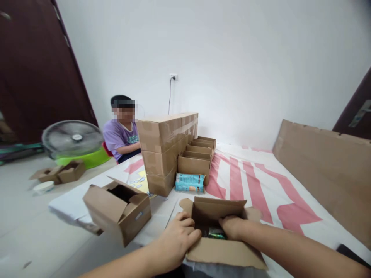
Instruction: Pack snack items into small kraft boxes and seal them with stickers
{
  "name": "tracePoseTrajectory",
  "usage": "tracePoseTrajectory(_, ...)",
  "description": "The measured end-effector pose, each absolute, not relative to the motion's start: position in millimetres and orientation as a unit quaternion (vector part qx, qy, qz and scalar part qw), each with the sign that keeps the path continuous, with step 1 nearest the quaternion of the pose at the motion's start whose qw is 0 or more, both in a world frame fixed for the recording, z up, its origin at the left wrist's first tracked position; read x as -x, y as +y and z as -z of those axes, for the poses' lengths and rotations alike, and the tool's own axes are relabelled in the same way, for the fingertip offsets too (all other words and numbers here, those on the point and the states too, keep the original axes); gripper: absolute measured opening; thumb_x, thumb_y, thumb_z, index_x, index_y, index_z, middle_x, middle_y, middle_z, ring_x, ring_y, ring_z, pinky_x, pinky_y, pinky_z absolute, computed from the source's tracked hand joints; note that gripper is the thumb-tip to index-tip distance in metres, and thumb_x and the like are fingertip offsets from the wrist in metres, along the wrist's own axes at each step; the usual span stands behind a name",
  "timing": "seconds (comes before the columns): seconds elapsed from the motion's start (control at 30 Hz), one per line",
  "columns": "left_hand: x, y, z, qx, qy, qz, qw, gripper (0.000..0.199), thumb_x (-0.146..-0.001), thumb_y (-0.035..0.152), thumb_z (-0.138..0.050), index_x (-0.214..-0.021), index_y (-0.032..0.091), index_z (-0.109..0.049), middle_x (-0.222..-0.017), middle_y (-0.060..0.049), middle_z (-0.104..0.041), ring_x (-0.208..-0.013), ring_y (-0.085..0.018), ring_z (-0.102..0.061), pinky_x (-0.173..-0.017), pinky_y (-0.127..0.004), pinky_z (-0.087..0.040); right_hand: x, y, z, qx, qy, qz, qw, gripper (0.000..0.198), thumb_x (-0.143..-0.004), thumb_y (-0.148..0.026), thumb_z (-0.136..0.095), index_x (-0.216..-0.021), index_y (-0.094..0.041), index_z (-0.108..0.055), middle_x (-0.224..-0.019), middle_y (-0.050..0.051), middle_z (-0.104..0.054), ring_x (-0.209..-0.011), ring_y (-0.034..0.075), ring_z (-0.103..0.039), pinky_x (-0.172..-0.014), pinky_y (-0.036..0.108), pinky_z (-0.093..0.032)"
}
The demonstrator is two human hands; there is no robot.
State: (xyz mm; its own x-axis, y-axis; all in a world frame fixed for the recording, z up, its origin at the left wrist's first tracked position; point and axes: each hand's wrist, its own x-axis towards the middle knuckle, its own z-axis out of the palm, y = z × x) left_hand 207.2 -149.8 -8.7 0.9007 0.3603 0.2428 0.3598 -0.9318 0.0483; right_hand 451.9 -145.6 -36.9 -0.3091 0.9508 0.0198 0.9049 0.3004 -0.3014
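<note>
An open cardboard box (226,251) stands in front of me with its flaps spread outward. My left hand (180,238) is closed on the box's left edge, fingers curled over the side. Inside the box reaches my right hand (232,227), its fingers hidden by shadow and the hand itself. Close beside it on the box floor lies a shiny green item (216,233), too little of it showing to name. Beyond the box, a light blue printed packet (189,182) lies on the table by a row of open cartons (193,165).
Taped cardboard boxes (162,154) are stacked behind the packet. Another open box (118,210) sits tilted at the table's left edge. A person (123,135) in purple sits beyond the stack. A fan (75,139) stands on the floor; a large cardboard sheet (324,166) rises at right.
</note>
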Motion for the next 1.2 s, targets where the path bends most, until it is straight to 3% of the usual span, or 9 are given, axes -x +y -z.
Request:
tracePoseTrajectory(0.13, -197, -133, 0, -0.976, 0.188, -0.108, -0.014, 0.009, -0.07, 0.02, -0.057, -0.077, 0.021, -0.052, -0.072, -0.002, -0.063, -0.074, -0.019, -0.054, -0.086, -0.037, -0.03, -457, -149, -27, 0.58, -0.801, -0.144, 0.041, 0.046, -0.04, -0.032, -0.079, -0.082, -0.022, -0.061, -0.076, 0.001, -0.068, -0.064, 0.021, -0.063, -0.048, 0.025, -0.041)
tracePoseTrajectory(0.37, -149, -68, -11, -0.954, 0.279, -0.102, -0.045, 0.016, -0.069, 0.008, -0.051, -0.079, 0.02, -0.058, -0.081, -0.002, -0.066, -0.082, -0.018, -0.059, -0.096, -0.04, -0.026, -483, -167, -107, 0.604, -0.724, -0.163, 0.291, 0.042, -0.066, -0.031, -0.068, -0.103, -0.022, -0.051, -0.091, 0.001, -0.064, -0.073, 0.016, -0.059, -0.061, 0.026, -0.042)
tracePoseTrajectory(0.5, -145, -32, -10, -0.941, 0.319, -0.081, -0.073, 0.028, -0.076, 0.011, -0.054, -0.101, 0.021, -0.061, -0.108, -0.01, -0.066, -0.116, -0.028, -0.052, -0.103, -0.05, -0.023, -500, -161, -104, 0.628, -0.686, -0.13, 0.344, 0.051, -0.066, -0.033, -0.071, -0.112, -0.022, -0.051, -0.105, 0.004, -0.063, -0.088, 0.021, -0.061, -0.074, 0.033, -0.046)
tracePoseTrajectory(0.6, -156, -14, -32, -0.947, 0.32, 0.03, 0.024, 0.067, -0.06, 0.025, -0.076, -0.124, 0.024, -0.054, -0.131, -0.016, -0.055, -0.131, -0.041, -0.037, -0.104, -0.06, -0.023, -512, -148, -94, 0.634, -0.682, -0.089, 0.353, 0.054, -0.062, -0.024, -0.073, -0.112, -0.021, -0.054, -0.113, 0.006, -0.061, -0.102, 0.024, -0.057, -0.085, 0.037, -0.044)
tracePoseTrajectory(0.67, -172, -6, -57, -0.936, 0.32, 0.038, 0.144, 0.086, -0.052, 0.037, -0.082, -0.131, 0.023, -0.049, -0.138, -0.017, -0.049, -0.129, -0.041, -0.041, -0.103, -0.056, -0.03, -518, -137, -87, 0.625, -0.691, -0.068, 0.356, 0.05, -0.061, -0.019, -0.072, -0.109, -0.02, -0.057, -0.111, 0.006, -0.061, -0.104, 0.024, -0.056, -0.088, 0.038, -0.043)
tracePoseTrajectory(0.8, -227, -1, -100, -0.892, 0.313, -0.166, 0.281, 0.081, -0.068, 0.05, -0.069, -0.135, 0.013, -0.042, -0.133, -0.02, -0.052, -0.119, -0.031, -0.053, -0.099, -0.042, -0.042, -517, -108, -79, 0.605, -0.684, -0.061, 0.402, 0.047, -0.06, -0.017, -0.073, -0.105, -0.02, -0.058, -0.108, 0.004, -0.06, -0.103, 0.024, -0.056, -0.09, 0.038, -0.043)
tracePoseTrajectory(0.9, -275, 6, -107, -0.891, 0.279, -0.247, 0.259, 0.107, -0.048, 0.036, -0.085, -0.14, 0.018, -0.034, -0.141, -0.016, -0.044, -0.124, -0.031, -0.048, -0.1, -0.037, -0.04, -504, -83, -80, 0.574, -0.682, -0.059, 0.45, 0.048, -0.06, -0.017, -0.073, -0.106, -0.021, -0.057, -0.109, 0.004, -0.059, -0.104, 0.023, -0.056, -0.092, 0.037, -0.043)
tracePoseTrajectory(1.0, -305, 25, -104, -0.868, 0.292, -0.312, 0.253, 0.088, -0.044, 0.028, -0.087, -0.123, 0.014, -0.052, -0.114, -0.013, -0.064, -0.102, -0.029, -0.06, -0.087, -0.036, -0.047, -490, -58, -86, 0.559, -0.683, -0.05, 0.467, 0.048, -0.062, -0.019, -0.072, -0.107, -0.022, -0.055, -0.11, 0.004, -0.057, -0.106, 0.022, -0.055, -0.095, 0.037, -0.041)
tracePoseTrajectory(1.2, -304, 65, -98, -0.828, 0.335, -0.371, 0.255, 0.062, -0.045, 0.022, -0.087, -0.099, 0.016, -0.058, -0.094, -0.003, -0.068, -0.089, -0.022, -0.062, -0.077, -0.028, -0.047, -480, -15, -91, 0.588, -0.655, -0.044, 0.472, 0.066, -0.059, -0.02, -0.074, -0.119, -0.017, -0.046, -0.12, 0.009, -0.049, -0.115, 0.024, -0.048, -0.101, 0.036, -0.037)
